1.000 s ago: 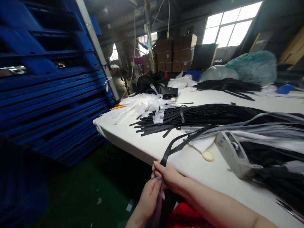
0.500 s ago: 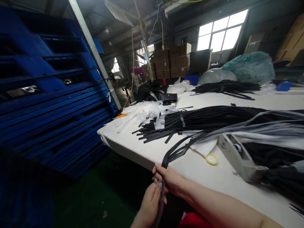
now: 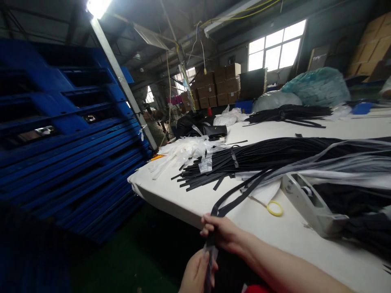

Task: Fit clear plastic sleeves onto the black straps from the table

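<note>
A person's two bare hands work a black strap point(image 3: 215, 209) just off the near edge of a white tabletop point(image 3: 183, 205), on the near side of a large bundle of black straps point(image 3: 275, 152). Two lengths of the strap run from beside the bundle, bowing apart slightly, and come together at the right hand point(image 3: 224, 232). Below that hand the strap carries on down to the left hand point(image 3: 195, 270), with some clear, shiny plastic point(image 3: 211, 254) over it (its exact form is blurred).

The right hand is nearly closed, pinching the strap between thumb and curled fingers. Its forearm slants in from the lower right, on the near side of the bundle. The left hand sits lower and closer to the wearer, partly cut off by the bottom edge; its thumb lies along the plastic-covered strap and its fingers curl round behind, so it too is closed on it. A small gap separates the hands.

To the near right of the bundle stands a pale grey tape dispenser point(image 3: 301, 209), with a yellow ring point(image 3: 275, 215) beside it. White plastic strips point(image 3: 183, 150) lie past the bundle's cut ends; blue pallets point(image 3: 61, 130) rise to its left.
</note>
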Motion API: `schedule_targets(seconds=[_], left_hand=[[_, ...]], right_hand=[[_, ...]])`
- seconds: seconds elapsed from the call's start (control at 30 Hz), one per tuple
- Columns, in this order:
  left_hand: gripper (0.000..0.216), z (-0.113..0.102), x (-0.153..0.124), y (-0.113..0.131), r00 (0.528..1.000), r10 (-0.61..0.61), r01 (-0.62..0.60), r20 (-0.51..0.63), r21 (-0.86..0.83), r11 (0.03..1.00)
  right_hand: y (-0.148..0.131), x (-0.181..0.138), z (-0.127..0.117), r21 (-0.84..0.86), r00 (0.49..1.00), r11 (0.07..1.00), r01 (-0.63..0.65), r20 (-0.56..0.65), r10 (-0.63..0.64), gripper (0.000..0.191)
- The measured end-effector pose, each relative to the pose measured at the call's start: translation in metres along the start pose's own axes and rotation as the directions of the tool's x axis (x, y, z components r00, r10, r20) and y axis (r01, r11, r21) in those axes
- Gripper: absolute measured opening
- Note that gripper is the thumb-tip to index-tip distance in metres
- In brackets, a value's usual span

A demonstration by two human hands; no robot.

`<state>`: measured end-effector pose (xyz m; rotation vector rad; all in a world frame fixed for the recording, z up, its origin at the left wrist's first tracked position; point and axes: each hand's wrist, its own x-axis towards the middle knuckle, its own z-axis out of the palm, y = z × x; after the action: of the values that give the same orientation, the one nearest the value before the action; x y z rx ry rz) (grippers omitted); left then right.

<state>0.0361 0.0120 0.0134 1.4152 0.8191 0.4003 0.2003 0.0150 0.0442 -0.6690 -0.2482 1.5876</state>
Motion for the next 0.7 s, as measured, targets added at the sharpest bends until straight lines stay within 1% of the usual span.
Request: schedule_targets(seconds=[0.07, 0.13, 0.17, 0.2, 0.23, 0.3, 0.37, 0.4, 0.43, 0.47, 0.53, 0.6, 0.63, 0.67, 0.7], left_hand=[[0.07, -0.005, -0.006, -0.006, 0.996, -0.039, 0.036, 0.075, 0.04, 0.999], [0.072, -0.007, -0.011, -0.007, 0.992, -0.061, 0.053, 0.11, 0.072, 0.996], [0.072, -0.006, -0.012, -0.005, 0.992, -0.058, 0.049, 0.108, 0.079, 0.996], [0.071, -0.003, -0.013, -0.001, 0.994, -0.047, 0.039, 0.099, 0.08, 0.996], [0.07, 0.0, -0.012, 0.004, 0.996, -0.033, 0.026, 0.086, 0.075, 0.997], [0.068, 0.006, -0.009, 0.014, 0.999, 0.003, -0.005, 0.046, 0.05, 0.999], [0.066, 0.011, -0.005, 0.022, 0.999, 0.032, -0.032, 0.003, 0.038, 0.999], [0.066, 0.011, -0.005, 0.023, 0.999, 0.043, -0.043, -0.01, 0.039, 0.998], [0.065, 0.011, -0.005, 0.022, 0.999, 0.05, -0.05, -0.015, 0.046, 0.998], [0.065, 0.009, -0.006, 0.019, 0.999, 0.053, -0.053, -0.008, 0.057, 0.997], [0.063, 0.005, -0.01, 0.01, 0.998, 0.045, -0.048, 0.037, 0.078, 0.996], [0.062, 0.001, -0.015, 0.002, 0.996, 0.03, -0.037, 0.087, 0.082, 0.996], [0.061, 0.0, -0.017, -0.001, 0.994, 0.025, -0.033, 0.106, 0.08, 0.996], [0.061, 0.0, -0.018, -0.002, 0.993, 0.023, -0.032, 0.114, 0.075, 0.997], [0.06, 0.001, -0.017, -0.001, 0.993, 0.028, -0.036, 0.111, 0.071, 0.997]], right_hand=[[-0.035, 0.005, -0.01, 0.131, 0.992, 0.988, 0.081, -0.108, -0.067, 0.028], [-0.065, 0.011, -0.018, 0.171, 0.979, 0.973, 0.156, -0.154, -0.13, 0.026], [-0.072, 0.012, -0.021, 0.171, 0.977, 0.97, 0.173, -0.152, -0.147, 0.023], [-0.072, 0.013, -0.021, 0.169, 0.977, 0.97, 0.176, -0.15, -0.151, 0.021], [-0.064, 0.012, -0.02, 0.165, 0.978, 0.972, 0.17, -0.149, -0.146, 0.019], [-0.035, 0.006, -0.013, 0.116, 0.988, 0.986, 0.123, -0.111, -0.11, 0.017], [-0.002, -0.004, -0.005, 0.0, 0.998, 0.998, 0.06, -0.026, -0.06, 0.023], [0.008, -0.009, -0.003, -0.061, 0.999, 0.998, 0.028, 0.023, -0.027, 0.026], [0.013, -0.013, -0.002, -0.103, 0.998, 0.995, 0.0, 0.061, 0.006, 0.028], [0.011, -0.015, -0.003, -0.111, 0.997, 0.994, -0.015, 0.075, 0.023, 0.029], [-0.009, -0.012, -0.009, -0.029, 1.0, 1.0, 0.013, 0.025, -0.013, 0.025], [-0.038, -0.005, -0.018, 0.062, 0.992, 0.991, 0.115, -0.063, -0.111, 0.023], [-0.05, -0.001, -0.021, 0.075, 0.982, 0.983, 0.168, -0.098, -0.16, 0.024], [-0.056, 0.001, -0.023, 0.065, 0.974, 0.977, 0.202, -0.113, -0.194, 0.025], [-0.057, 0.002, -0.024, 0.036, 0.971, 0.976, 0.216, -0.109, -0.211, 0.027]])
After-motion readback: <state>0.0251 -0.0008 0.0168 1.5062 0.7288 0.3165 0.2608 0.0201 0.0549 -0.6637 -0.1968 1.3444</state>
